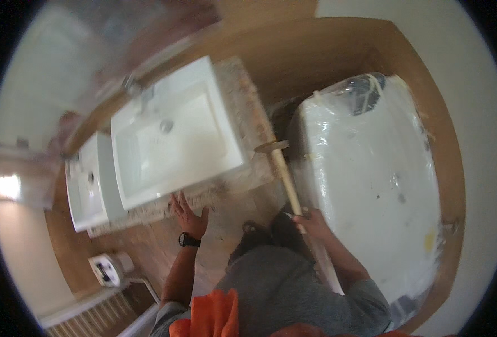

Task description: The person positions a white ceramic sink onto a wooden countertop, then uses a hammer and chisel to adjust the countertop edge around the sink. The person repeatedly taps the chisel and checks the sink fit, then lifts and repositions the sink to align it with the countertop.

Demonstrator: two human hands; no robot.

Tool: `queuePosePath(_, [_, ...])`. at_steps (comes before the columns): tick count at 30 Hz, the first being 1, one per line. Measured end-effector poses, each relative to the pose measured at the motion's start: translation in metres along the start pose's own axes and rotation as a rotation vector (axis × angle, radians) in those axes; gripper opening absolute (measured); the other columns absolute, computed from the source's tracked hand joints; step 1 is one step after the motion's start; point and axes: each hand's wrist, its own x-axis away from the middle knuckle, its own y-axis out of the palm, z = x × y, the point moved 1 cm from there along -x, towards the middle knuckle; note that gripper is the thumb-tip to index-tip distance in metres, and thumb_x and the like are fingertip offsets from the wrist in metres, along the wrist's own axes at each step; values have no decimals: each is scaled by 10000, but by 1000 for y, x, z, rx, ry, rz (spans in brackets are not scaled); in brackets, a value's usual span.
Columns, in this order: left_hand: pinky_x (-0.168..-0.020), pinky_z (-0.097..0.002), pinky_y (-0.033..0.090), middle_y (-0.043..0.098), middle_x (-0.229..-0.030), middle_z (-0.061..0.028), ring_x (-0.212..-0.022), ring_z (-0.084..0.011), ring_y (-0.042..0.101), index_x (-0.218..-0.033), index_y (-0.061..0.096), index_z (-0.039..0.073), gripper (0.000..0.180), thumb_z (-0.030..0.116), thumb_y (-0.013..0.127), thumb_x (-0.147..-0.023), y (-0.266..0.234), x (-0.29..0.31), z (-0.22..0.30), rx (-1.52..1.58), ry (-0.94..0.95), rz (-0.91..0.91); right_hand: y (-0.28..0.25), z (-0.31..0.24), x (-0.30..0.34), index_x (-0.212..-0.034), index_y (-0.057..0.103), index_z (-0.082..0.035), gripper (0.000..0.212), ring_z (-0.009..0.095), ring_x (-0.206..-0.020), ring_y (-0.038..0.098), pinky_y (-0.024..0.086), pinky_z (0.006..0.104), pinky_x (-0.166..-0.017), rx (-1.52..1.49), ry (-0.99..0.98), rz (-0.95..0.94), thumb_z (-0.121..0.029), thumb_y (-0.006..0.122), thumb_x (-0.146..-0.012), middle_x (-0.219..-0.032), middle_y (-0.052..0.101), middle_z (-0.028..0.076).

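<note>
My right hand is wrapped round the pale wooden handle of a long hammer. Its narrow metal head lies at the far end, over the right end of a rough, broken-edged counter. With fingers spread, my left hand is at the front edge of the large white washbasin; I cannot tell whether the fingertips touch it. A black watch is on that wrist. The basin sits on the counter, with a metal tap at its back.
A smaller white basin stands to the left. On the right lies a bathtub wrapped in clear plastic, close beside my right arm. A toilet and a slatted radiator are at lower left. The floor looks dusty.
</note>
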Motion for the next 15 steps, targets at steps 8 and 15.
queuePosePath(8, [-1117, -469, 364, 425, -1474, -286, -1352, -417, 436, -1496, 340, -3, 887, 361, 789, -822, 90, 235, -137, 288, -649, -455, -46, -58, 84, -1050, 709, -11, 328, 102, -676, 607, 505, 293, -640, 720, 394, -305, -261, 799, -858, -730, 655, 12])
queuePosePath(15, [-992, -430, 494, 683, -1209, -223, -1128, -368, 652, -1301, 597, -28, 767, 575, 694, -837, 189, 456, -250, 311, -1123, -752, 134, 84, -90, -1011, 716, 7, 495, 195, -768, 673, 534, 374, -760, 1001, 424, -788, -443, 787, -818, -817, 719, 110])
